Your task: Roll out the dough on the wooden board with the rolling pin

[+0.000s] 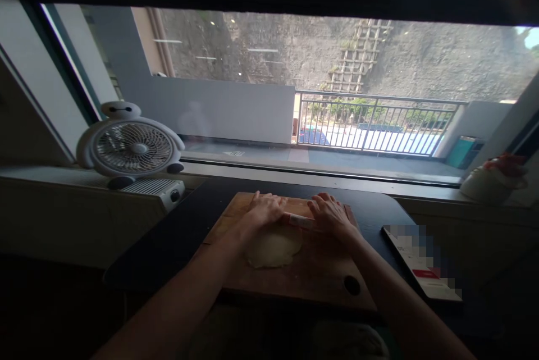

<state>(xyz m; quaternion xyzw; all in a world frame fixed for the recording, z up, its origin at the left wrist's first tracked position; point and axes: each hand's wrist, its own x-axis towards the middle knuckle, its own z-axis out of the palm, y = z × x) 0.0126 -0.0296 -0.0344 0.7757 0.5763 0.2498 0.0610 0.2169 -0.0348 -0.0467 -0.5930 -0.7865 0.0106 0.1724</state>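
A flat, pale sheet of dough (273, 246) lies on a wooden cutting board (295, 287). Across its far edge runs a rolling pin (300, 221), with a white and red label showing between my hands. My left hand (268, 206) rests over the pin's left part, fingers curved forward. On the pin's right part sits my right hand (329, 211), its fingers bent over toward the window. Both palms hide the pin's ends. The dough's left edge is partly covered by my left forearm.
The board stands on a dark table (168, 242). At its right lies a flat white and red item (421, 270), partly blurred out. A white fan (137, 147) stands at the left, and a pale pot-like object (490, 183) sits on the right windowsill. A large window spans the back.
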